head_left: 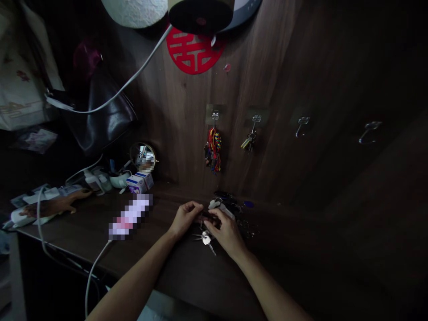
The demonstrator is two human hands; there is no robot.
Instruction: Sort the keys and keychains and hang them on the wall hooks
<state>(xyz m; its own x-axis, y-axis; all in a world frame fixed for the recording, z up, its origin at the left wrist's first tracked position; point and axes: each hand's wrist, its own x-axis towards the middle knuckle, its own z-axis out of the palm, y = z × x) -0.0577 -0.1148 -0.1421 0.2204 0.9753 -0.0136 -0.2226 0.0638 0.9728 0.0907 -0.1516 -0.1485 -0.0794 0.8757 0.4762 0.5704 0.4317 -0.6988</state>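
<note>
Just above the tabletop (187, 276), the left hand (185, 218) pinches thumb to forefinger at the top of a bunch of keys (206, 238), which sits below and between both hands. The right hand (225, 229) curls its thumb and fingers around a small dark piece (207, 215) beside that pinch (whether it truly grips, I cannot tell). The fingertip hold probably suits such thin, small parts, and leaves the keys in plain sight; whether they hang free or rest on the wood is unclear. They are flat, bright metal, with rounded heads and slim blades fanned out.

Just behind the right hand lies a pile (222, 207) of rings and smooth pale tags, with a round blue tag (248, 204) at its far edge, all likely kept within easy reach. On the wood-grained wall, bent metal hooks hold a tangle of braided, many-coloured cords (214, 149) and a second key bunch (249, 141), presumably to keep them apart and visible.

Farther left are a flat phone (130, 218) joined to a white cable, a boxy carton (140, 182), a round mirror (146, 154) and a glossy black bag (100, 111). Above hangs a red cut-out (195, 53).
</note>
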